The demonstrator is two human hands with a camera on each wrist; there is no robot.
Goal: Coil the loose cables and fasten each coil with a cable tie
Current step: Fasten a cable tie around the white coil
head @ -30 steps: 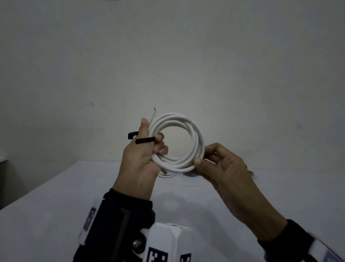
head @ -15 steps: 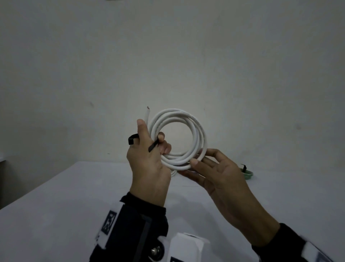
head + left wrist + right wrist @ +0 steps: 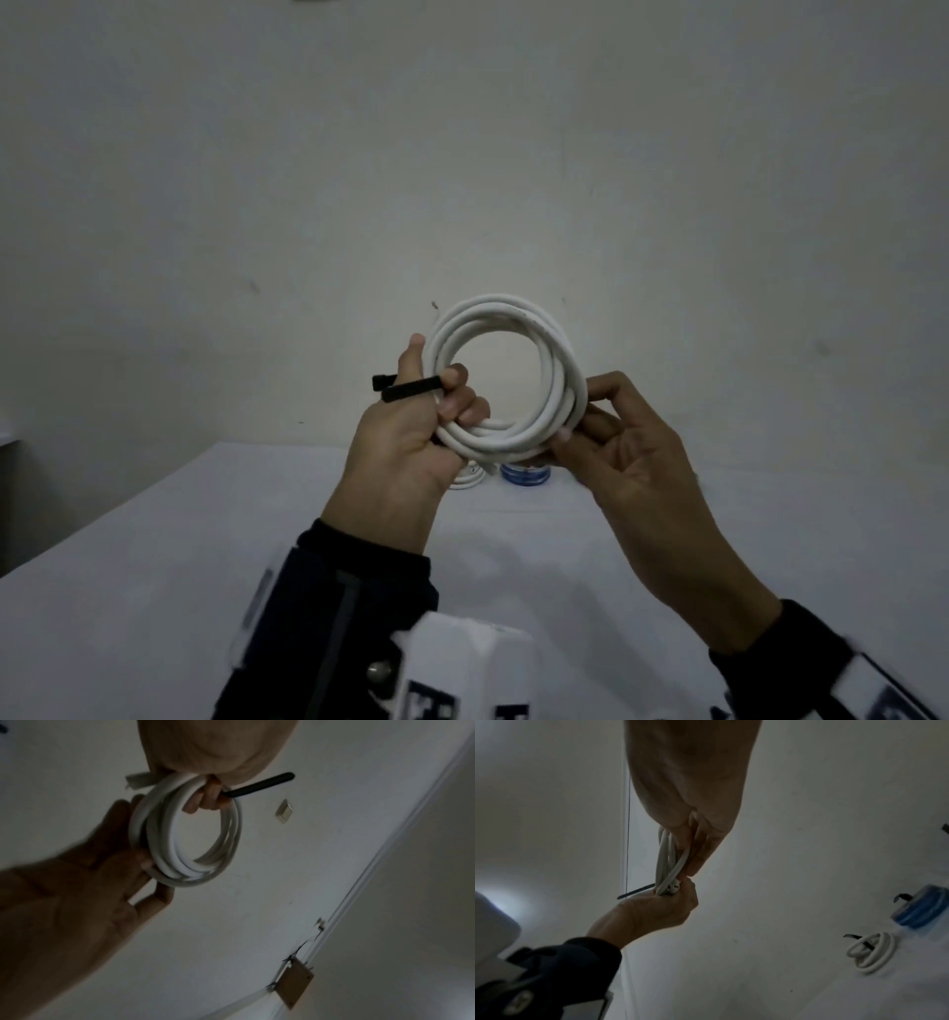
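Note:
A white cable coil (image 3: pixel 513 370) of several loops is held upright in the air above the white table (image 3: pixel 154 565). My left hand (image 3: pixel 436 406) grips its left side, fingers curled through the ring, and also holds a black cable tie (image 3: pixel 411 389) that sticks out to the left. My right hand (image 3: pixel 590 426) pinches the coil's lower right between thumb and fingers. In the left wrist view the coil (image 3: pixel 185 841) hangs from the left fingers with the tie (image 3: pixel 259 785) pointing right. The right wrist view shows the coil (image 3: pixel 667 862) edge-on between both hands.
On the table behind the hands lie a smaller white coil (image 3: pixel 470 475) fastened with a black tie and a blue coil (image 3: pixel 524 473). In the right wrist view these are the white coil (image 3: pixel 870 953) and the blue coil (image 3: pixel 921 910). A plain wall rises behind.
The coil has been turned a little in my hands. The black tie swung from angled down back to lying level, and my right hand shifted up along the coil's right side.

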